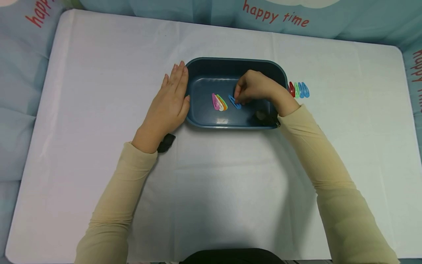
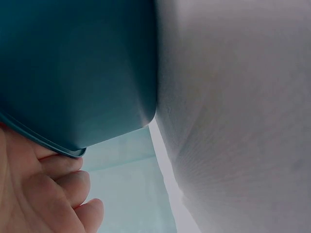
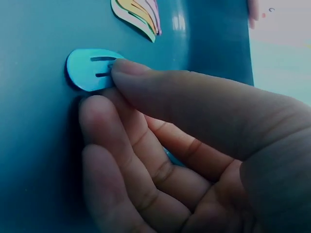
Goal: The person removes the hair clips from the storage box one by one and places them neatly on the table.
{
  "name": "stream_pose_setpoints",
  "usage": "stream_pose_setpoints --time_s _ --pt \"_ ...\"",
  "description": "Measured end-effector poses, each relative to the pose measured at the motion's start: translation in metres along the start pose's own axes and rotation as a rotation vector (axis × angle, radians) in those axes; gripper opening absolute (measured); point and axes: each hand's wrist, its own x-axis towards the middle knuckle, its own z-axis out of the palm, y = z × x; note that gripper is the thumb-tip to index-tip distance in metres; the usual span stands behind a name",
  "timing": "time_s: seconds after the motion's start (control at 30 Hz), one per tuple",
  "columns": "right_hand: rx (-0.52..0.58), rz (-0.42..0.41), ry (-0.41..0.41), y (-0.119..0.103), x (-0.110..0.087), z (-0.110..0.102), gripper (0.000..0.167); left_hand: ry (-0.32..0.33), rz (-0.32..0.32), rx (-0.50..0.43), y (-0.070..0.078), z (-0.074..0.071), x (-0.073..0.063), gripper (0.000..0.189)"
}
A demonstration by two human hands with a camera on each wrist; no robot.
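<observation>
A dark blue rectangular bin stands on the table. My left hand lies along the bin's left rim with its fingers straight; in the left wrist view fingertips show beside the rim. Inside the bin, my right hand pinches a blue snap hair clip between thumb and fingers, low over the bottom. To its left, several hair clips in pink, white, orange and green lie fanned together on the bin's bottom.
Right of the bin, a red hair clip, a green one and two blue ones lie in a row on the white-covered table. A padded light blue border with printed words runs behind the table.
</observation>
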Motion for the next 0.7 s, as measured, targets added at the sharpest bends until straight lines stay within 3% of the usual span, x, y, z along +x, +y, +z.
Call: stream_pose_setpoints --time_s 0.7 --pt "0.102 -0.098 0.071 0.0021 -0.0086 -0.0029 0.007 0.018 0.011 -0.003 -0.0004 0.0002 -0.0009 0.06"
